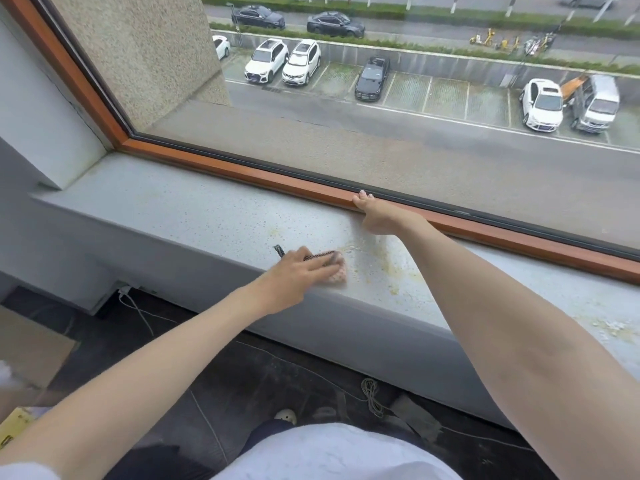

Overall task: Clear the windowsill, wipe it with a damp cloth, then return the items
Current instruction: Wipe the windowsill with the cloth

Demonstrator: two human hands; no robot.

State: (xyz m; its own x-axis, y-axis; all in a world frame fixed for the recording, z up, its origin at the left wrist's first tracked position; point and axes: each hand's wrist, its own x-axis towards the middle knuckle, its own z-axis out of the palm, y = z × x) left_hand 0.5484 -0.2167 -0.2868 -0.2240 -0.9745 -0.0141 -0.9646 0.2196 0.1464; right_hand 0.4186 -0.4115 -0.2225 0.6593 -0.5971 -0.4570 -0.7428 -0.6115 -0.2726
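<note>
Your left hand (pixel 298 273), spread flat, presses the cloth (pixel 338 277) at the sill's (pixel 173 209) front edge. Your right hand (pixel 379 218), loose, rests fingertips on the frame (pixel 277 184).

We see a pinkish cloth (pixel 338 276), dark-striped along one edge, lying flat near the front of the speckled grey, yellow-stained windowsill (pixel 194 209).

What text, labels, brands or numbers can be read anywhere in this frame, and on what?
None can be read.
Number plates on the parked cars outside: too small and blurred.
Yellow item at the lower left edge: dark marks, illegible.
Cloth under the left hand, windowsill: no print visible.
</note>
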